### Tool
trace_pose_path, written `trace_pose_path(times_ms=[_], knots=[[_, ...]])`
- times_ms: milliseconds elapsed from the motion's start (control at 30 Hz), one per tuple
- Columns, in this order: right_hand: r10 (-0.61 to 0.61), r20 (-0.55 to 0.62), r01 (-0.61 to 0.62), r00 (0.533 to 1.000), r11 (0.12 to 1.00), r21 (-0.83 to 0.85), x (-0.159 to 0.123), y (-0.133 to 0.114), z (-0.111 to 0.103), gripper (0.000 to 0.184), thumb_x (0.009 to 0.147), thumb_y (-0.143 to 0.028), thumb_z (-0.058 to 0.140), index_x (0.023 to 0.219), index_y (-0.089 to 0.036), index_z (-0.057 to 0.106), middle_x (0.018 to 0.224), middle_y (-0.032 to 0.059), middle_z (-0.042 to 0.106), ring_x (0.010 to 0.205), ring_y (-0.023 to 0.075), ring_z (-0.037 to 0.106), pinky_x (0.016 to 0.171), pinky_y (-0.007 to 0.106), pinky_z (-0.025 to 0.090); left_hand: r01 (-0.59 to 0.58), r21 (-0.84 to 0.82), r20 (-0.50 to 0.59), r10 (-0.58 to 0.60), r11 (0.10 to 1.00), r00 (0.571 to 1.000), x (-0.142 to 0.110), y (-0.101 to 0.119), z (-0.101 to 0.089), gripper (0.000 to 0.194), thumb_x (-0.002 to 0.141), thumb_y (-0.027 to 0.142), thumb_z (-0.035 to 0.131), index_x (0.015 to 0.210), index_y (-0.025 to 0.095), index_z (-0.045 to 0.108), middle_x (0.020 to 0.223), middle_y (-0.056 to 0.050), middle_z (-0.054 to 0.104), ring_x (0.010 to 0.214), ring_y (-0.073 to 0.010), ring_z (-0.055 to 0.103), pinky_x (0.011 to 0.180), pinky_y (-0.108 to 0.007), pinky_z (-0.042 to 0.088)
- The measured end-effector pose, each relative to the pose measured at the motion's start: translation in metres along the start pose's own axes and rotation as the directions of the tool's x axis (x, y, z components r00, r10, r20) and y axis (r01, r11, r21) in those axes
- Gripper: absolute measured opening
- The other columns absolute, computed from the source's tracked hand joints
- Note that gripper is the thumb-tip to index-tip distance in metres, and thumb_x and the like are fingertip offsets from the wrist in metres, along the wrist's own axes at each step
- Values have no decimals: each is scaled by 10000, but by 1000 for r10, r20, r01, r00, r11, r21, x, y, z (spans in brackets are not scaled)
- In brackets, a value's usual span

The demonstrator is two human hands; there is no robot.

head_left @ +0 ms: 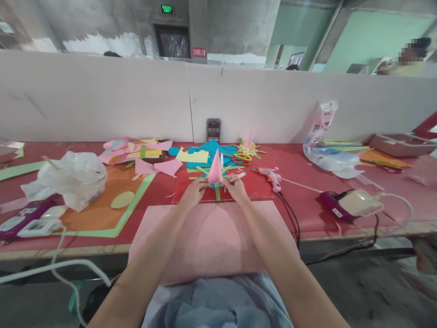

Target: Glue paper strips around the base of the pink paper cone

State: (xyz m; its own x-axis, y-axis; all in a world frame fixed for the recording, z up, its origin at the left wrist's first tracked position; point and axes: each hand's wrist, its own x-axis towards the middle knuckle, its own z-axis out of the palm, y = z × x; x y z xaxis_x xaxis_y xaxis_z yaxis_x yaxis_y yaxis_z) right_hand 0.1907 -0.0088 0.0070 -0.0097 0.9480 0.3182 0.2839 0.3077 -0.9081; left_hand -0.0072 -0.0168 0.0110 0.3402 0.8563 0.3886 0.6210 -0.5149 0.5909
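Observation:
A pink paper cone (215, 169) stands point up in front of me, with green and blue paper strips (218, 193) spreading out from its base. It rests over a red board (259, 190). My left hand (194, 192) pinches at the left side of the cone's base. On the opposite side, the closed fingers of my right hand (235, 187) grip the base too. Exactly where the fingertips press on cone or strips is too small to tell. A pink glue gun (274, 179) lies right of my right hand. Behind the cone are yellow-handled scissors (241, 158) on blue paper (198, 149).
A similar cone piece (249, 145) stands behind. Left are paper scraps (159, 166), a crumpled plastic bag (73, 177) and a purple power strip (25, 221). Right are another power strip (336, 206), a plastic package (327, 146) and a pink tray (403, 145). A white partition (102, 100) closes the back.

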Motion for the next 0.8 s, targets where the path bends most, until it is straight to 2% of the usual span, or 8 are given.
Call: trace_pose_path(times_ms=[200,400,800], knots=[[16,24,-16,1000,999,28,0,-2,-1,309,779,-436,551,579,-207,492,449,-16,570,402,112,489,441,225,379,5,-2,6,-5,1000,1000,0,2,-1,372,814,36,427,930,233,721,1140,-25,633,1131,-158,561,1036,-323,419],[32,24,-32,999,999,37,-1,-6,-1,302,764,-444,564,591,-225,448,408,-23,553,359,123,470,405,234,357,7,-9,14,-7,1000,1000,0,3,-3,386,808,30,425,949,237,718,1155,-27,627,1142,-159,553,1039,-323,416],[39,48,-41,998,998,49,0,1,1,288,773,-425,564,616,-227,426,470,-15,611,357,121,481,394,228,362,-12,-7,5,12,1000,1000,0,2,-2,361,820,41,435,945,229,716,1149,-33,631,1135,-157,562,1029,-308,423]])
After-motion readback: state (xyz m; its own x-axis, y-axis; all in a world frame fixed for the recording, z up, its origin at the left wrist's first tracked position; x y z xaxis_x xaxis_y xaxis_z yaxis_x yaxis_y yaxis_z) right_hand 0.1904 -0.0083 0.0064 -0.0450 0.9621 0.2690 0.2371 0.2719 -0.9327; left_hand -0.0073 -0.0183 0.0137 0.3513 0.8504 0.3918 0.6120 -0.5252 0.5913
